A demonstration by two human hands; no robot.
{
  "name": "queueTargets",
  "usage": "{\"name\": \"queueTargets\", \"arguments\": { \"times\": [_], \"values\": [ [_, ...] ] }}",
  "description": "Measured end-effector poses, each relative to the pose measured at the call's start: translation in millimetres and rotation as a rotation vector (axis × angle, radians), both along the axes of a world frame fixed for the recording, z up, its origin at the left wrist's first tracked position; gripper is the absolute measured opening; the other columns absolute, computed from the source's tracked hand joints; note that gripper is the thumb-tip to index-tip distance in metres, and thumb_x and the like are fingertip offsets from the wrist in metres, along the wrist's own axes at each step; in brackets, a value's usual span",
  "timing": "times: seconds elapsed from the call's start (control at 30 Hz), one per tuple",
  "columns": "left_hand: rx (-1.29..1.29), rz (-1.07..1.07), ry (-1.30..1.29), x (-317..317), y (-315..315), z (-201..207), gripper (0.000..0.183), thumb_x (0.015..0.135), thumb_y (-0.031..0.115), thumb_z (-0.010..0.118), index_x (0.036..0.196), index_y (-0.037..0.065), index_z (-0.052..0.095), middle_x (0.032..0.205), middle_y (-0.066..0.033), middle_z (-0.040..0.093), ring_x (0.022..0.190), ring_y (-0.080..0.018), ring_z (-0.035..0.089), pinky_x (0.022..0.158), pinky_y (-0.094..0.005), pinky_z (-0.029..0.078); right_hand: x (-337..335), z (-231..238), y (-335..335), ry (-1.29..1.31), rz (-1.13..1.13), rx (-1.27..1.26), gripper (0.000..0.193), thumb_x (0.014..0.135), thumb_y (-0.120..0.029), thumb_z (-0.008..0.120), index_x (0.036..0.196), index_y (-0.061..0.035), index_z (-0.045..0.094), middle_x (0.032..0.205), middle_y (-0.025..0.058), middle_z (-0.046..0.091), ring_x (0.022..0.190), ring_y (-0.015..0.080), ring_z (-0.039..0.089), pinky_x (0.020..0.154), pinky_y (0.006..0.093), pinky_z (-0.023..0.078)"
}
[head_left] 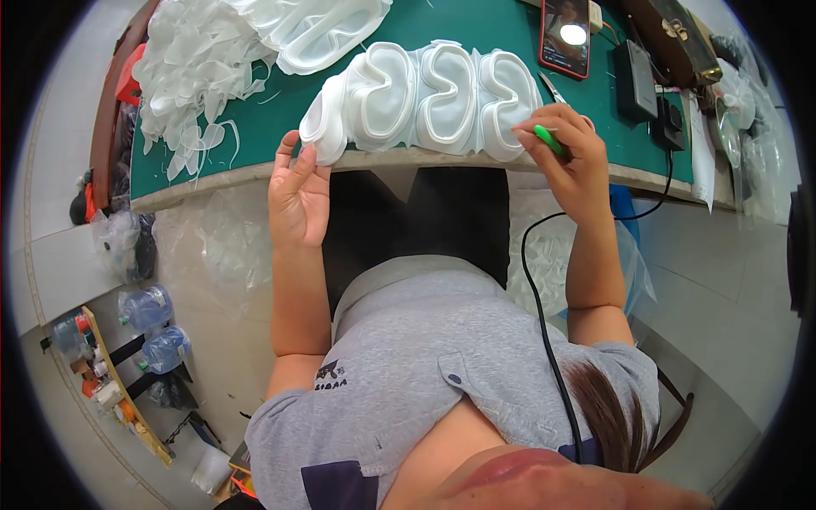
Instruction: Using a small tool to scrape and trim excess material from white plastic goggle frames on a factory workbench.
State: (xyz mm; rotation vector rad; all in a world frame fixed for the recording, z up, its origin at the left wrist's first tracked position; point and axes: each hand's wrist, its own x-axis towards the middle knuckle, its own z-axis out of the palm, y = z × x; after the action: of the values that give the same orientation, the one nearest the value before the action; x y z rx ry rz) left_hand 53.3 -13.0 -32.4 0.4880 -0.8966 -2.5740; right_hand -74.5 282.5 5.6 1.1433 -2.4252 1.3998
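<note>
A white moulded plastic sheet (448, 93) with several raised kidney-shaped forms lies along the near edge of the green-topped table (276, 100). Its left end bends upward, and my left hand (299, 194) grips that end, thumb toward the sheet's lower edge. At the sheet's right end, my right hand (571, 161) is closed around a small tool with a bright green handle (551, 140). The tool's tip is too small to make out. Just beyond the right hand lies a pair of scissors (552, 88), partly hidden by my fingers.
Thin white plastic trimmings (195, 72) are heaped at the far left, beside more white moulded sheets (319, 30). At the right stand a red-cased phone (564, 38) and a dark box (635, 81). A black cable (544, 327) runs across my front. Large water bottles (164, 348) stand left.
</note>
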Motion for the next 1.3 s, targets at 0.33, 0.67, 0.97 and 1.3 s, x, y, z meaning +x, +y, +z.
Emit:
{"name": "queueTargets", "arguments": {
  "times": [0.33,0.67,0.97,1.3],
  "values": [
    [-0.188,0.042,-0.041,1.2,8.7,-0.7,0.046,0.083,-0.005,0.063,0.121,0.006,0.039,0.118,-0.0124,0.051,0.11,-0.0204,0.053,0.098,-0.0333,0.043,-11.7,-10.4,-58.8,0.093,0.176,0.407,0.012,0.079,-0.009,0.068,0.087,-0.0027,0.061,0.092,0.0062,0.057,0.077,0.0292,0.061,0.065,0.0369,0.048],
    [-1.158,-0.294,-0.324,35.0,59.9,11.2,0.047,0.081,0.017,0.073,0.118,0.0,0.05,0.106,-0.0101,0.055,0.089,-0.0143,0.055,0.078,-0.0256,0.045,5.5,2.6,-56.6,-0.126,0.178,0.103,0.017,0.081,-0.007,0.068,0.087,0.0028,0.055,0.085,0.0126,0.055,0.074,0.0302,0.054,0.067,0.0335,0.045],
    [-0.483,-0.275,0.006,-10.1,103.4,-14.6,0.031,0.091,0.01,0.062,0.119,-0.003,0.056,0.111,-0.0062,0.062,0.103,-0.0129,0.057,0.09,-0.0291,0.045,11.8,1.0,-49.1,-0.341,0.211,0.143,0.015,0.086,-0.009,0.065,0.088,0.0027,0.055,0.078,0.0068,0.054,0.068,0.0169,0.049,0.063,0.0261,0.041],
    [-0.255,-0.244,-0.02,-7.0,103.5,-22.5,0.036,0.094,0.014,0.057,0.126,-0.001,0.047,0.121,-0.009,0.057,0.109,-0.0166,0.056,0.094,-0.0356,0.046,-11.6,-2.2,-2.6,-0.292,-0.127,-0.031,0.028,0.1,-0.026,0.047,0.087,-0.0012,0.05,0.075,-0.0014,0.045,0.068,0.007,0.038,0.06,0.0209,0.034]
  ]
}}
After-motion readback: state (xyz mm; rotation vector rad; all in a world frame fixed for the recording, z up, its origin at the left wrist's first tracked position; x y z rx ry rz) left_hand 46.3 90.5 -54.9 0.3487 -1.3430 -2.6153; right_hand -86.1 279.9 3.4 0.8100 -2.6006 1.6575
